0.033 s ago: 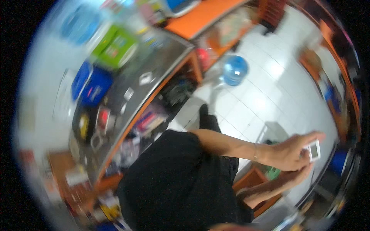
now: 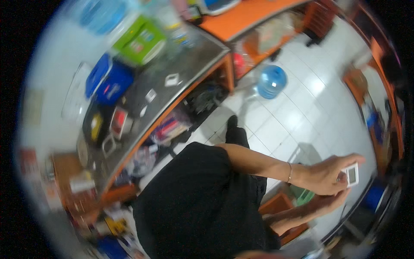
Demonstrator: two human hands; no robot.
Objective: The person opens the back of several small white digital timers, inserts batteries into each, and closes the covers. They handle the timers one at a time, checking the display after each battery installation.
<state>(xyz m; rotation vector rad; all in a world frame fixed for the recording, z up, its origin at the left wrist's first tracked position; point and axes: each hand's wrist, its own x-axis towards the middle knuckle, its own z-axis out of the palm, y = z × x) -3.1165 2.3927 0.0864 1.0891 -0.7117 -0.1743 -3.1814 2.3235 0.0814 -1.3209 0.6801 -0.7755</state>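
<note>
A small white device with a grey screen (image 2: 352, 175) is gripped by my left hand (image 2: 325, 177), which has a thin bracelet at the wrist. My right hand (image 2: 330, 200) is just below, beside the left and close to the device's lower edge; its fingers are mostly hidden, so its grip is unclear. My dark-clothed body fills the lower middle, with a dark-shod foot (image 2: 233, 123) on the white tiles.
A grey-topped counter (image 2: 153, 110) along the left holds a green box (image 2: 142, 36), a blue box (image 2: 110, 82) and small items, with cluttered shelves below. A blue water jug (image 2: 271, 82) stands on the tiled floor (image 2: 280, 121). Orange shelving (image 2: 241, 17) runs behind; more furniture lines the right.
The surroundings have shifted slightly right in the view, the upper part also up or down a little as the head turns. Both hands and the device sit slightly lower in the picture.
</note>
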